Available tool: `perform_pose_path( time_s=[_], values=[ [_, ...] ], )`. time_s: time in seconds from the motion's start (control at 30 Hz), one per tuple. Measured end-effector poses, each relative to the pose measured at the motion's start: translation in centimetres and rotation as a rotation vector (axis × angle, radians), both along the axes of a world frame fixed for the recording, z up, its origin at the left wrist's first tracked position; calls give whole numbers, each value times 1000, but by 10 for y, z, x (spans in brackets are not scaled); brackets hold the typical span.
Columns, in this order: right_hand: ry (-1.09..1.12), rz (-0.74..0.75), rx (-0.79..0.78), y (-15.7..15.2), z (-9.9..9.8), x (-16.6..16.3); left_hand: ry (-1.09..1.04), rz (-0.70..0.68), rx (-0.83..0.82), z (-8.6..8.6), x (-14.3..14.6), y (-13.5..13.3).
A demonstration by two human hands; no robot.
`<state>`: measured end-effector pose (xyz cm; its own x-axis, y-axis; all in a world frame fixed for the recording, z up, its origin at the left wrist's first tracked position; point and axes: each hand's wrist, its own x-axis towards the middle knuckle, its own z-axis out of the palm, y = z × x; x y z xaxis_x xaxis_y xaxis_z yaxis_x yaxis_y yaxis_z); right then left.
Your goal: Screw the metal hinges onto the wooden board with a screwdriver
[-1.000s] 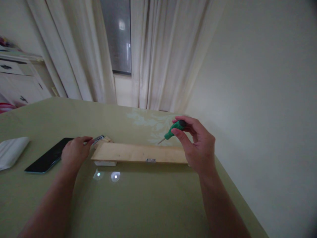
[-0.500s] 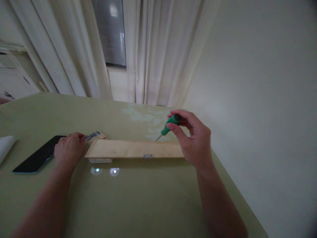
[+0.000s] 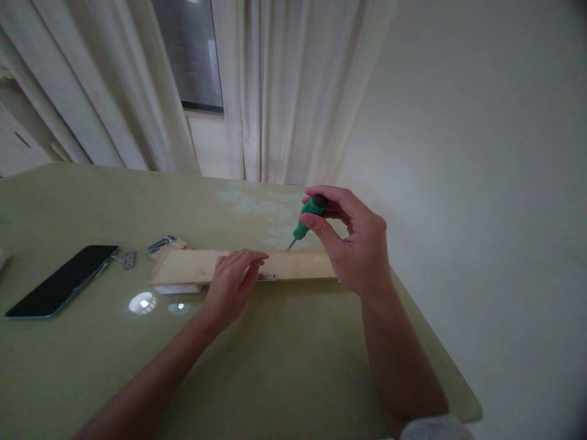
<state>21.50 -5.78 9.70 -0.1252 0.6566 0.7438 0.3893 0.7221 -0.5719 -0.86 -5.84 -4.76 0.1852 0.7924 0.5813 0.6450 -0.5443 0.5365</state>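
A pale wooden board (image 3: 178, 267) lies lengthwise on the table, propped on a white block (image 3: 178, 289) at its left end. A small metal plate (image 3: 267, 277) sits on its near edge. My right hand (image 3: 355, 238) grips a green screwdriver (image 3: 308, 217) with a black end cap, its shaft slanting down and left toward the board's far edge. Over the middle of the board is my left hand (image 3: 233, 284), just left of the metal plate. Its fingers are pinched together; whatever is between them is too small or hidden to make out.
A dark phone-like slab (image 3: 64, 281) lies on the left of the green table (image 3: 275, 366). Beside it is a small metal piece (image 3: 129, 260). Metal strips (image 3: 160, 243) rest by the board's far left corner. Curtains (image 3: 293, 91) and a wall (image 3: 481, 183) stand behind and to the right.
My left hand has moved right, from beside the metal strips to over the board, its fingers pinched. The screwdriver stays in my right hand. The view has shifted slightly.
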Motion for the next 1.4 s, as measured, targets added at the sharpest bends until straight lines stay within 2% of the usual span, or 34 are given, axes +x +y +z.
perform_pose_path(
  time_s=[0.1, 0.23, 0.53, 0.9, 1.4],
  values=[
    [-18, 2, 11, 1, 0, -2, -6, 15, -11, -14, 5, 3],
    [-40, 10, 22, 3, -1, -4, 1, 13, -28, -21, 8, 6],
    [-62, 5, 30, 4, -1, -3, 48, -39, 14, -22, 10, 4],
    [-78, 14, 3, 3, 1, -3, 104, -105, 155, -22, 13, 2],
    [-120, -10, -14, 4, 1, -3, 80, -178, 216, -25, 9, 3]
  ],
)
